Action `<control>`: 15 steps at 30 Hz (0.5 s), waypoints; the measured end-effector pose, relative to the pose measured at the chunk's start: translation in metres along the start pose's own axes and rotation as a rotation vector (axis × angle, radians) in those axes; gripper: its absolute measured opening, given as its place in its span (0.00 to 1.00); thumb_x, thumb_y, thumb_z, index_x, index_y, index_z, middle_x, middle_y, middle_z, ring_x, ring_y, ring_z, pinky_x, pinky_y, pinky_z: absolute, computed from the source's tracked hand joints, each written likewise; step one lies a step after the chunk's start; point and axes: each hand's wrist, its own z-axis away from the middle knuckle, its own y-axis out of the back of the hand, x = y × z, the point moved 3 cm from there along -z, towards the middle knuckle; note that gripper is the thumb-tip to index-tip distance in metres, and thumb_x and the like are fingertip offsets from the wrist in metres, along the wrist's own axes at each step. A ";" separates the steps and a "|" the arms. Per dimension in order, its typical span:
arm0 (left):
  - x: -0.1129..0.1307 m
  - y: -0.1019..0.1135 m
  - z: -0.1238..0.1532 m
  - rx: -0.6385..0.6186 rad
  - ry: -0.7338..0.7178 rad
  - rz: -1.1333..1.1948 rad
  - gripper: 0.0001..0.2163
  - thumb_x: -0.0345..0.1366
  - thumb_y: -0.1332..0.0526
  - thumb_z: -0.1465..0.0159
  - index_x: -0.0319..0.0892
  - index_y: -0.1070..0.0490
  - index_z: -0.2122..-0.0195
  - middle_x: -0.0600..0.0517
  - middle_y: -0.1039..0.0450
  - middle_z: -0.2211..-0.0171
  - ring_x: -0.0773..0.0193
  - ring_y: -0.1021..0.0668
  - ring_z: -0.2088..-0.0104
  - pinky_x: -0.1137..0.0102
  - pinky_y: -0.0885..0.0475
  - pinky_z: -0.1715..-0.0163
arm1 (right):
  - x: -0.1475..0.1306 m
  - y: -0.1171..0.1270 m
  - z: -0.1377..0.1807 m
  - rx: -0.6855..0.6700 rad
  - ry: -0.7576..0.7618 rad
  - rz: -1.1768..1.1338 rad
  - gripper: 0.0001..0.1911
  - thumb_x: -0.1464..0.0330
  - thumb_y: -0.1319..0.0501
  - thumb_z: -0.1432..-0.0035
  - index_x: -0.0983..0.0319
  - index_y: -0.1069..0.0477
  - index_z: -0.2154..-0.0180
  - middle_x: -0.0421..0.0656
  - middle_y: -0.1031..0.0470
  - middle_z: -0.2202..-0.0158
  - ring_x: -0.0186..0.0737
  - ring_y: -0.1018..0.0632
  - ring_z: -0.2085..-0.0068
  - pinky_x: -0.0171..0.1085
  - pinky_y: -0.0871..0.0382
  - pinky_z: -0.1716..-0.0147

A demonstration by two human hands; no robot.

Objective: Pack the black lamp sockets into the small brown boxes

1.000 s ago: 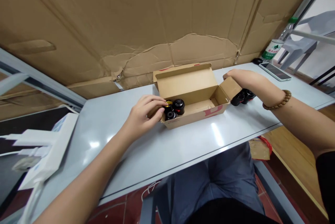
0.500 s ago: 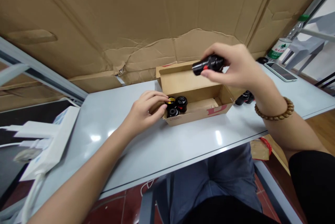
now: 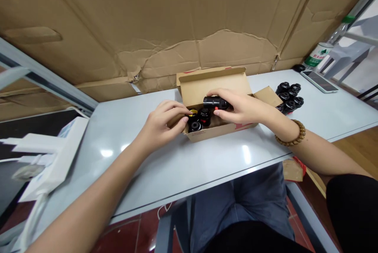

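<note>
A long cardboard box stands on the table with its lid folded back. My right hand is closed round a black cylindrical part with a red mark, held on its side above the box's middle. At the left end of the box, my left hand has thumb and fingers bent over the end wall, fingertips against a yellow-topped black part. Beside that one, inside, stand another black part with a red mark and a black part with a round ringed top.
Several similar black parts stand grouped right of the box, near its end flap. Farther right lie a phone and a water bottle. A white power strip with plugs is at left; a cardboard sheet backs the table.
My right hand has moved down and left, bringing the black part low over the box. The grouped parts at right have come into view. My left hand stays in place.
</note>
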 end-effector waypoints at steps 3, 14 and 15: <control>0.000 0.000 -0.001 -0.008 0.020 -0.003 0.10 0.40 0.39 0.25 0.48 0.17 0.56 0.47 0.15 0.55 0.51 0.15 0.53 0.53 0.19 0.47 | -0.001 0.000 0.000 -0.002 0.054 0.041 0.21 0.62 0.43 0.24 0.61 0.28 0.36 0.54 0.16 0.42 0.53 0.17 0.43 0.50 0.25 0.40; -0.004 -0.001 0.002 0.037 -0.046 0.000 0.08 0.38 0.37 0.25 0.48 0.16 0.55 0.48 0.15 0.55 0.51 0.15 0.54 0.55 0.20 0.49 | 0.000 -0.001 0.000 0.058 0.045 0.073 0.23 0.63 0.39 0.27 0.62 0.29 0.35 0.56 0.17 0.38 0.54 0.18 0.39 0.51 0.26 0.37; -0.004 -0.001 0.002 0.037 -0.049 -0.002 0.08 0.38 0.37 0.25 0.48 0.16 0.55 0.48 0.15 0.55 0.52 0.15 0.54 0.55 0.20 0.49 | 0.001 -0.002 0.000 0.058 0.043 0.079 0.22 0.63 0.38 0.27 0.61 0.29 0.35 0.55 0.17 0.39 0.55 0.17 0.40 0.51 0.25 0.38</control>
